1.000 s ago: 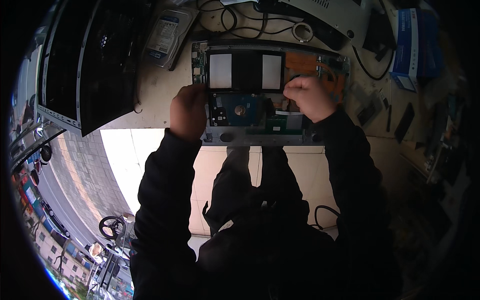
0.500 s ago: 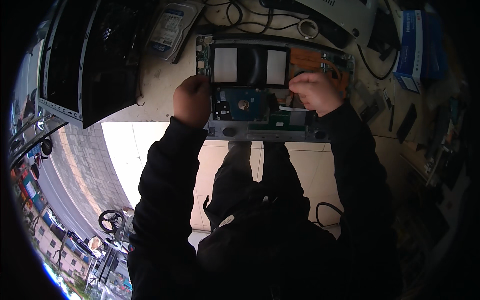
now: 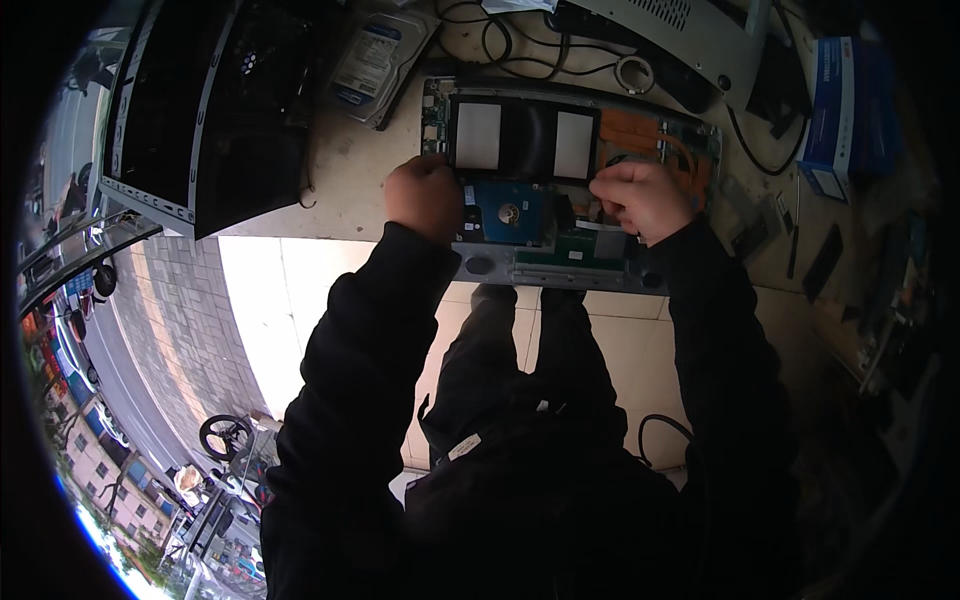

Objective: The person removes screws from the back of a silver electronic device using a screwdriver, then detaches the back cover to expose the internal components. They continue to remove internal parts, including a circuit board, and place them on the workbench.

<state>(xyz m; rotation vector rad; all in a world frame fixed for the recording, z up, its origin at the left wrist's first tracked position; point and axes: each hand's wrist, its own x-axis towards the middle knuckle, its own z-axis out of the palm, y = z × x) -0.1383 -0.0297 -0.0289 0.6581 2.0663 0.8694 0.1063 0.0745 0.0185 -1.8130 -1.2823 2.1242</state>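
Observation:
An opened laptop base [image 3: 490,266] lies at the bench's near edge, its insides facing up. Across its upper middle sits a flat black battery [image 3: 525,135] with two pale rectangular panels. My left hand [image 3: 424,198] is closed at the battery's near left corner, the fingertips mostly hidden. At the near right corner my right hand [image 3: 645,200] pinches with thumb and forefinger. Just below the battery is a blue-green hard drive [image 3: 508,212]. To the right of the battery runs an orange-copper heat pipe assembly [image 3: 632,130].
A larger hard drive [image 3: 372,68] rests behind on the left, beside a black computer case [image 3: 190,110]. Black cables [image 3: 545,62] and a tape roll [image 3: 634,74] lie at the back. On the right are a blue-and-white box [image 3: 835,115] and a thin screwdriver [image 3: 795,235].
The whole view has shifted, so the bench and laptop appear a little farther right and lower. Both hands remain at the battery's near corners.

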